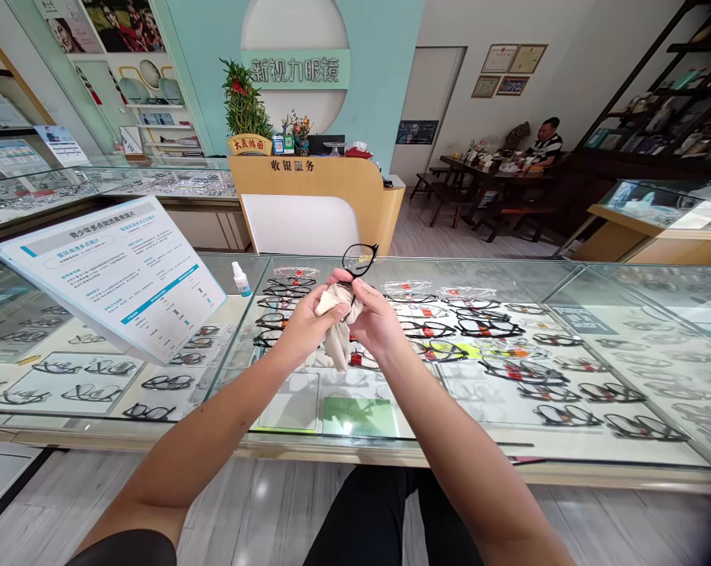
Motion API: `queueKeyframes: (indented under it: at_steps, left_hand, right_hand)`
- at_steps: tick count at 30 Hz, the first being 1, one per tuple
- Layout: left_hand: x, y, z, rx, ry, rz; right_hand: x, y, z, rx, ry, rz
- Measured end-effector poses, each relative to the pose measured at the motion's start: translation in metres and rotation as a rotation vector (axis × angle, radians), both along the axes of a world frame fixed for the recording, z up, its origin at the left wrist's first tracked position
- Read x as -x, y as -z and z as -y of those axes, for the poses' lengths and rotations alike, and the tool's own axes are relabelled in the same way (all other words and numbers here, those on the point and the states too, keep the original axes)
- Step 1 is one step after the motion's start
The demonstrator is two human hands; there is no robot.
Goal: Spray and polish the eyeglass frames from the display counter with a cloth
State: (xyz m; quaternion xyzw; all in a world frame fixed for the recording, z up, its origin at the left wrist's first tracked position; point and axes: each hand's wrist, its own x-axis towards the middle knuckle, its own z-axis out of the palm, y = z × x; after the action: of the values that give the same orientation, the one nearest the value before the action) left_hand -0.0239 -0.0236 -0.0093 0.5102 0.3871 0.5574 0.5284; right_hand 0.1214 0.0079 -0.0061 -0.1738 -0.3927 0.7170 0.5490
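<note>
Both my hands meet above the glass display counter [508,440]. My left hand [304,317] is closed on a beige cleaning cloth [337,330] that hangs down between the hands. My right hand [377,314] is closed on a pair of black-framed glasses [359,259]. One lens sticks up above my fingers; the rest of the frame is wrapped in the cloth.
Rows of spectacle frames [508,346] lie under the counter glass. A tilted printed info board [119,275] stands at left, with a small spray bottle [241,278] beside it. Behind are a wooden cashier desk [308,196] and a seated person [544,145] at a dark table.
</note>
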Motion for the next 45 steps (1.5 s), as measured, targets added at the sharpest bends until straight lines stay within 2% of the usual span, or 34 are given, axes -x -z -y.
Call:
queueKeyframes:
  at_steps: [18, 24, 36, 45]
  left_hand:
    - [-0.001, 0.003, -0.002, 0.001, -0.013, -0.011]
    - [0.000, 0.002, -0.001, 0.013, -0.026, -0.011]
    - [0.008, -0.009, -0.001, 0.062, 0.082, -0.124]
    - [0.005, -0.005, -0.002, -0.025, 0.057, -0.098]
  right_hand:
    - [-0.003, 0.007, -0.008, 0.037, -0.024, -0.018]
    - [-0.002, 0.004, -0.006, 0.024, -0.033, -0.013]
    - [-0.005, 0.005, -0.009, -0.001, -0.115, 0.039]
    - [-0.004, 0.006, -0.008, 0.028, -0.118, 0.046]
